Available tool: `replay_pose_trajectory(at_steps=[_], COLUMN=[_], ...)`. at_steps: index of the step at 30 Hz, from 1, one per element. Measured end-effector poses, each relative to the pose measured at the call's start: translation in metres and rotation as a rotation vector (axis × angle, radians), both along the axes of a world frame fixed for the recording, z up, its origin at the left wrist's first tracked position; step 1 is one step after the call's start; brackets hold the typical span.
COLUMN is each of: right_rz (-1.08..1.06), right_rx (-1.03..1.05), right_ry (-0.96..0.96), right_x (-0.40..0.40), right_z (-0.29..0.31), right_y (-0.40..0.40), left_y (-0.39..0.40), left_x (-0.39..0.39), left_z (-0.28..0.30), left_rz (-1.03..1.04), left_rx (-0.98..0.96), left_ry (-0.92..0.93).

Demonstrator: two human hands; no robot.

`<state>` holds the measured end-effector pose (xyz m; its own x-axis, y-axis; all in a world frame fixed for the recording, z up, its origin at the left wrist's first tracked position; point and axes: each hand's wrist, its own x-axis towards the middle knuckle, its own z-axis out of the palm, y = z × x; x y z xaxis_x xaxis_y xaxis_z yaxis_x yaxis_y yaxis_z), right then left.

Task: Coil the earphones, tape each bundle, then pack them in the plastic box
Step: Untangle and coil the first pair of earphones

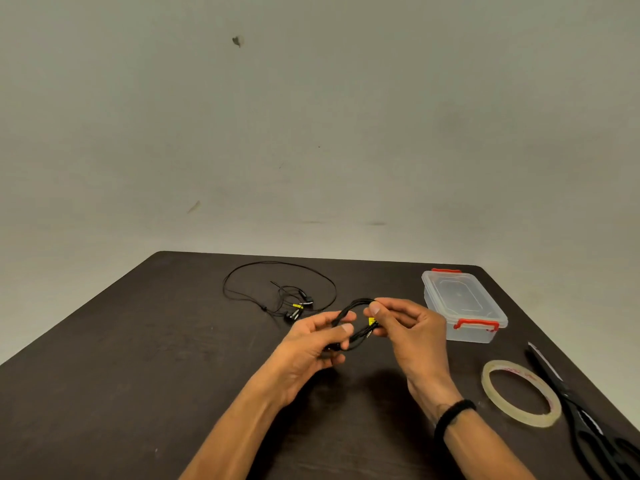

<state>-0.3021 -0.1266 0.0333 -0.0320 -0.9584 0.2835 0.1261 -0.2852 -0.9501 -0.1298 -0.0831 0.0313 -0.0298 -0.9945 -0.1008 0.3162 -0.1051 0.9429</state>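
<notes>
A dark brown worktop (138, 358) stands against a plain pale wall (311, 116). Toward the far side, left of centre, a second pair of black earphones (280, 292) lies loose, its cable spread in a wide loop with the earbuds and small yellow tags bunched at the loop's near right.

Just nearer than that, above the middle of the worktop, both hands hold a coiled bundle of black earphones (349, 318) between them, raised off the surface. The left hand (315, 344) grips the bundle's near-left end, thumb on top and fingers curled beneath. The right hand (408, 327) pinches the far-right end between thumb and fingertips; a yellow tag shows on the cable just beside its thumb. A black band (453, 415) circles the right wrist.

To the right of the hands, near the far right corner, sits a clear plastic box (464, 306) with its lid on and red clasps. Nearer, a roll of clear tape (521, 393) lies flat, and black scissors (585, 414) lie along the right edge just beside it.
</notes>
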Motion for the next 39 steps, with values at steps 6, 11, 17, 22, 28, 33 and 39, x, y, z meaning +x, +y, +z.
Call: replay_pose_trajectory(at_steps=[6,11,17,22,28,33,39], right_rz=[-0.005,-0.031,-0.021,0.024,0.263,0.378,0.442], right_rx=[-0.037,-0.047,-0.033,0.118,0.447,0.448,0.464], right_ry=[0.073,0.063,0.077,-0.076,-0.320,-0.182,0.000], right_x=[0.004,0.000,0.000,-0.003,-0.008,0.011,0.046], right_z=[0.001,0.004,0.003,0.003,0.012,0.008,-0.002], right_y=[0.005,0.003,0.003,-0.002,-0.001,0.027,0.076], left_y=[-0.005,-0.007,-0.004,-0.008,0.009,0.034,0.069], left_x=[-0.002,0.003,0.007,0.021,0.043,0.071,0.106], left_z=[-0.008,-0.009,-0.013,-0.007,0.005,0.012,0.020], left_rz=[0.261,0.393,0.403,0.275,0.121,0.141,0.144], left_rx=[-0.200,-0.261,-0.433,-0.482,-0.269,-0.170,-0.103], left_ry=[-0.445,-0.689,-1.075,-0.990,-0.241,-0.109,-0.501])
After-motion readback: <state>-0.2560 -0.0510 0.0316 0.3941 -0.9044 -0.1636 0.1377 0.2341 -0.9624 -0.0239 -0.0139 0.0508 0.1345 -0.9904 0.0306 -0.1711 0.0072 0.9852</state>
